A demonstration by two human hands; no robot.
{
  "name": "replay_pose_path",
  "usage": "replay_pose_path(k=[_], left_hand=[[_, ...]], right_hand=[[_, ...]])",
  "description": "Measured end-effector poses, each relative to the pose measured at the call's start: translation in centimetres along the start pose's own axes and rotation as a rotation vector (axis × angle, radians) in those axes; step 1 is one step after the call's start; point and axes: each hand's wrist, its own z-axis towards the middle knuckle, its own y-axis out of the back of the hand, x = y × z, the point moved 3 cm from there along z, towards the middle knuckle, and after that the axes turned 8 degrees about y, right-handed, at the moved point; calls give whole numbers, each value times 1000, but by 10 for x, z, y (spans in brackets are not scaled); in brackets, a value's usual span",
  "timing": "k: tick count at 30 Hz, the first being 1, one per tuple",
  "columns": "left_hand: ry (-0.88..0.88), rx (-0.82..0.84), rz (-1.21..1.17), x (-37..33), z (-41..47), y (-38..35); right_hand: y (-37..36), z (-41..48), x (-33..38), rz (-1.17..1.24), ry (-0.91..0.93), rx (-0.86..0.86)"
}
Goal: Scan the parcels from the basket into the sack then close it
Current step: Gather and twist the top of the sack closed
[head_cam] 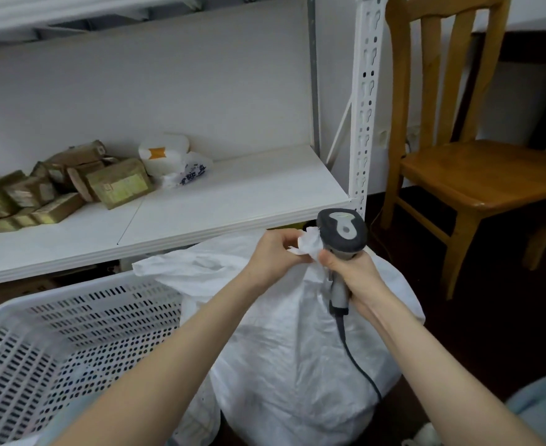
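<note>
Full white woven sack (pixel 297 349) upright on floor, bulging, mouth gathered into crumpled neck at top. White perforated plastic basket (pixel 72 297) lower left, touching sack's side; contents unclear. Grey handheld scanner (pixel 344 231) upright, head up, right against sack neck, w/ dark cable (pixel 358 365) hanging down sack front.

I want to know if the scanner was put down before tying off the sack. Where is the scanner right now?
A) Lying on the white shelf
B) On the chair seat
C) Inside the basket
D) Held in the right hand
D: the right hand grips the scanner by its handle, while the left hand pinches the bunched top of the sack.
</note>
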Motion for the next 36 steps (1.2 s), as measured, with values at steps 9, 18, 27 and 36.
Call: replay_pose_path(k=[9, 18, 27, 36], left_hand=[[-93, 106, 783, 29, -14, 25], [123, -89, 44, 32, -22, 65], [-5, -103, 38, 33, -20, 6], [-25, 133, 119, 32, -28, -3]], right_hand=[[19, 0, -21, 33, -130, -312], [15, 5, -25, -144, -56, -361], [-2, -8, -25, -94, 17, -187], [-3, -4, -24, -123, -95, -280]])
